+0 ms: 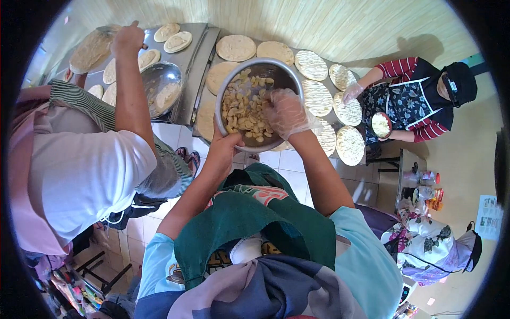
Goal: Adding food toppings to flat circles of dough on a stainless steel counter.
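My left hand [229,145] grips the near rim of a metal bowl [299,85], its thumb over the edge. The bowl is tilted towards me and holds many pale yellow slices, perhaps banana [249,113]. In a clear plastic glove, my right hand [287,113] reaches into the right side of the bowl; its fingertips are among the slices and partly hidden. Under and around the bowl lie round flat breads on a metal table. Those at the left and back are plain, such as one flat bread [236,48]; to the right, a topped flat bread [316,97] bears pale stripes.
At the left, a co-worker's arm [133,95] extends over another metal table [193,52] with breads and a large metal pan [179,75]. On the right, a co-worker [414,97] in a gloved hand and apron holds a small bowl [389,127] of white shreds. Another person [430,247] is at lower right.
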`<state>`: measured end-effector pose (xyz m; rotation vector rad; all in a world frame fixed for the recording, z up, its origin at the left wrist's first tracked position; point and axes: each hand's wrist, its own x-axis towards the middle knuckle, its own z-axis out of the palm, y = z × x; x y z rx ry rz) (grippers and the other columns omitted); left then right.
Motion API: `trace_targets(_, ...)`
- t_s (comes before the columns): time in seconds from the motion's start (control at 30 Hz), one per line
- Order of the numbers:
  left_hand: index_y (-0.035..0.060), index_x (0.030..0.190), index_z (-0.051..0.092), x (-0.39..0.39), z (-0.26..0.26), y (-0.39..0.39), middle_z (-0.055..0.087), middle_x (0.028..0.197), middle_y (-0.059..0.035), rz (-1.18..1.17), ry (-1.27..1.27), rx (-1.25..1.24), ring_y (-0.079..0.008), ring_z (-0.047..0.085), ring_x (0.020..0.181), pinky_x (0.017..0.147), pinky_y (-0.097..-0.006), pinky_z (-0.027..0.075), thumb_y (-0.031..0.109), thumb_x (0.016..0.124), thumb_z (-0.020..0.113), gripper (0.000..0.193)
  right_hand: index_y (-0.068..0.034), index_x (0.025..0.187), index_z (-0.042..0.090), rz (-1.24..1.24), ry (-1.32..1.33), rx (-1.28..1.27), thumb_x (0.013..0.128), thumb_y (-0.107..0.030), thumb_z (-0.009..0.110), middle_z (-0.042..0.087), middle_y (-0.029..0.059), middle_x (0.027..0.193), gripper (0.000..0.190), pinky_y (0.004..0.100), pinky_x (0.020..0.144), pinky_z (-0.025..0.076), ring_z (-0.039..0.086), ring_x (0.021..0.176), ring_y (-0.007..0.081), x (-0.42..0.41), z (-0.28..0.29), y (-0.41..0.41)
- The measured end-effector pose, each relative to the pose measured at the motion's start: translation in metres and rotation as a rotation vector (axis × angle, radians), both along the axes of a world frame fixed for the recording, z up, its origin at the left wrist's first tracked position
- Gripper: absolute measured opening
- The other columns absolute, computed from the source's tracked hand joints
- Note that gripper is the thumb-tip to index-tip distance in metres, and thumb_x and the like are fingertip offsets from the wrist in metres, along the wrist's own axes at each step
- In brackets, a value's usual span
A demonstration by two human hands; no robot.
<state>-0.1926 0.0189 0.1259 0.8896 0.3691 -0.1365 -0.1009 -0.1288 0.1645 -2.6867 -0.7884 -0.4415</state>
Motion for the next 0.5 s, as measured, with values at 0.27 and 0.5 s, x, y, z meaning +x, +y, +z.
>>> trace_targets(0.27, 0.0055, 0.106, 0.041, 0.010, 0.005, 0.004, 0.048, 0.082, -0.0049, 0.007, -0.024, -0.040, -0.0153, 0.048, 0.071, 0.064, -0.0315, 0.043, -0.003, 0.065, 0.048, 0.042, -0.002, 0.076, 0.060, -0.164, 0.260, 0.290, 0.076, -0.016, 0.051, 0.056, 0.0195, 0.068, 0.017, 0.0405, 0.061, 0.044, 0.057, 0.070, 0.0334, 0.007, 0.034, 0.003)
trace_targets(0.5, 0.0223, 0.129, 0.018, 0.020, 0.004, 0.010, 0.042, 0.106, -0.0061, -0.043, -0.050, -0.068, -0.0167, 0.047, 0.086, 0.068, -0.0310, 0.044, -0.005, 0.064, 0.045, 0.075, -0.002, 0.074, 0.059, -0.018, 0.192, -0.237, 0.069, -0.018, 0.058, 0.057, 0.0169, 0.073, 0.017, 0.0386, 0.065, 0.044, 0.056, 0.070, 0.0314, 0.008, 0.043, 0.002)
